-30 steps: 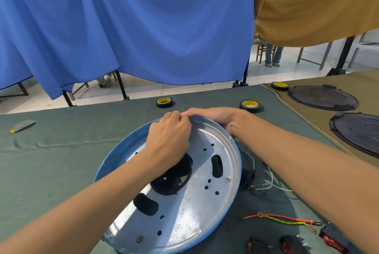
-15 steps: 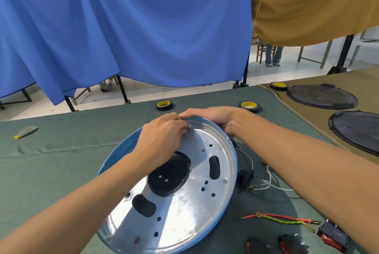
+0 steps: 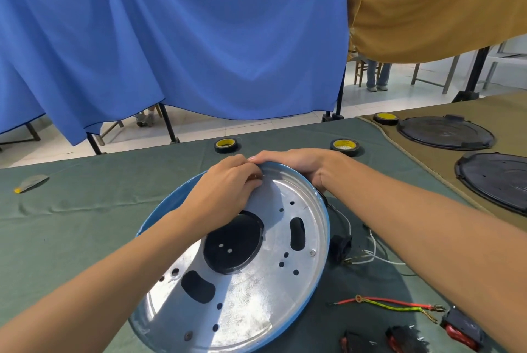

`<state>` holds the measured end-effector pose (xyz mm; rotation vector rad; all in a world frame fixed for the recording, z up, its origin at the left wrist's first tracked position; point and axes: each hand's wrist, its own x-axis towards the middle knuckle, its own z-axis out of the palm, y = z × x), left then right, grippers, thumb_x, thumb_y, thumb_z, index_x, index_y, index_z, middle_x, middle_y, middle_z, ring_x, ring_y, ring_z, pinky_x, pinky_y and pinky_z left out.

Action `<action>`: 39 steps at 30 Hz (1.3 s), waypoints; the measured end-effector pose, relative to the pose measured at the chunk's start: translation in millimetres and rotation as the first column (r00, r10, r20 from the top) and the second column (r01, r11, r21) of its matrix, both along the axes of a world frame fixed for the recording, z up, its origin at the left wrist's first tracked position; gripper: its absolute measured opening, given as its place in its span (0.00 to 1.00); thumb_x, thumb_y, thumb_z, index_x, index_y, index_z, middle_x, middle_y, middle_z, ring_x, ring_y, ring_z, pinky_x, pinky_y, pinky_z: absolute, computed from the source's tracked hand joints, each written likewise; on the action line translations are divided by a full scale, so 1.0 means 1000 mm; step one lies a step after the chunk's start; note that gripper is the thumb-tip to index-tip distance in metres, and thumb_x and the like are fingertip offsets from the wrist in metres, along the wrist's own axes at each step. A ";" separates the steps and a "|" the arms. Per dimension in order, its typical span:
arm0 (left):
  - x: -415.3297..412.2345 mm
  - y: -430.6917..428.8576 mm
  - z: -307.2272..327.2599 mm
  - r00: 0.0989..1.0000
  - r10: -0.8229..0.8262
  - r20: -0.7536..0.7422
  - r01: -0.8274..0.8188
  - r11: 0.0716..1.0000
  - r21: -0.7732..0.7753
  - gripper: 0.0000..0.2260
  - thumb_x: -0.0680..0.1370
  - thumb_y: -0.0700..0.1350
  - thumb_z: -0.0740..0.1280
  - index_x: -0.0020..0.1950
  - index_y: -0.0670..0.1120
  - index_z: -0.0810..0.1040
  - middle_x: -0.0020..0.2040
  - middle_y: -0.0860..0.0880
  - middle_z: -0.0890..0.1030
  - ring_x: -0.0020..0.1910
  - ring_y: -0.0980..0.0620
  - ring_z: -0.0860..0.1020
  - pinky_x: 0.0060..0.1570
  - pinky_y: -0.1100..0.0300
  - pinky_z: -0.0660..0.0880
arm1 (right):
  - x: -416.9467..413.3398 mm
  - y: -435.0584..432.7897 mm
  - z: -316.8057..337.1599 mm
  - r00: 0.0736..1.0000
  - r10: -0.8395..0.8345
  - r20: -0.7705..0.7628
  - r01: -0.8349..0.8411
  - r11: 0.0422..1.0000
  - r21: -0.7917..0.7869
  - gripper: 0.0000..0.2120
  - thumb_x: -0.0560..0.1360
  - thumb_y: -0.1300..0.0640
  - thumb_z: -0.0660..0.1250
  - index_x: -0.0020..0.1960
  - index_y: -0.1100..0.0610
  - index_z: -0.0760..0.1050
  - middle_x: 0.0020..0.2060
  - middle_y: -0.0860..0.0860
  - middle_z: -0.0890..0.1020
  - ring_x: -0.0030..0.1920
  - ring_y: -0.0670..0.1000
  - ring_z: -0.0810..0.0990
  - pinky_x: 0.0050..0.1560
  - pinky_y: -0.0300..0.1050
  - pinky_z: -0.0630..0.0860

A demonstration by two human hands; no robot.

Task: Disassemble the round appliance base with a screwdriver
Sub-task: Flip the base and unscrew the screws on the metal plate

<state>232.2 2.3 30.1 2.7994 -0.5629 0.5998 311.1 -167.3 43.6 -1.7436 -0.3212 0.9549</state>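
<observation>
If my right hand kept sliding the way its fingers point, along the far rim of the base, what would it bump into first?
The right hand points leftward along the far rim of the base, and its fingertips already meet the left hand there. So it would press into the left hand's fingers first; depth is hard to judge.

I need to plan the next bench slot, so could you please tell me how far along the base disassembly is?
Done: loose wires and red switches already lie on the green cloth. In hand: the left hand and right hand work at the far rim of the tilted round base; no screwdriver is visible. Left: screws remain in the silver plate.
</observation>
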 end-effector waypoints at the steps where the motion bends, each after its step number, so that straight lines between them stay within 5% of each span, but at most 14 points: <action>1: -0.001 0.003 0.001 0.999 -0.032 -0.008 0.032 0.999 0.000 0.11 0.81 0.43 0.63 0.60 0.46 0.82 0.55 0.49 0.79 0.53 0.51 0.76 0.55 0.61 0.70 | 0.000 0.001 0.000 1.000 -0.002 -0.007 0.002 1.000 -0.003 0.23 0.73 0.38 0.68 0.54 0.58 0.80 0.46 0.55 0.84 0.43 0.51 0.82 0.49 0.46 0.78; 10: 0.000 0.003 -0.005 0.998 -0.030 0.048 0.022 0.985 0.171 0.11 0.80 0.40 0.64 0.61 0.43 0.81 0.56 0.45 0.80 0.56 0.46 0.76 0.57 0.56 0.71 | -0.004 0.005 0.000 1.000 -0.014 0.020 0.014 0.999 0.033 0.18 0.76 0.42 0.66 0.49 0.57 0.80 0.45 0.54 0.83 0.43 0.51 0.81 0.53 0.47 0.75; 20: -0.006 -0.018 -0.002 0.988 0.150 0.022 -0.148 0.928 0.340 0.11 0.82 0.37 0.56 0.63 0.40 0.71 0.57 0.43 0.74 0.56 0.45 0.72 0.54 0.53 0.73 | -0.004 0.005 -0.001 0.998 -0.062 0.005 0.062 0.998 0.013 0.19 0.75 0.42 0.67 0.36 0.56 0.83 0.36 0.53 0.85 0.35 0.50 0.83 0.40 0.41 0.79; 29: -0.010 -0.034 0.004 0.964 0.259 0.062 -0.256 0.840 0.479 0.16 0.82 0.38 0.56 0.69 0.37 0.67 0.60 0.40 0.74 0.58 0.44 0.72 0.52 0.56 0.71 | -0.008 0.004 0.000 0.997 -0.081 -0.005 0.081 0.997 -0.016 0.20 0.74 0.40 0.67 0.45 0.59 0.79 0.39 0.55 0.83 0.39 0.53 0.81 0.51 0.47 0.76; 39: -0.004 -0.024 0.006 0.981 0.195 0.017 -0.189 0.922 0.337 0.14 0.82 0.41 0.59 0.67 0.39 0.70 0.57 0.43 0.74 0.55 0.46 0.72 0.51 0.54 0.73 | -0.006 0.003 0.002 0.999 -0.053 -0.006 0.053 0.998 0.021 0.18 0.73 0.41 0.68 0.43 0.57 0.80 0.39 0.54 0.84 0.37 0.51 0.82 0.43 0.44 0.78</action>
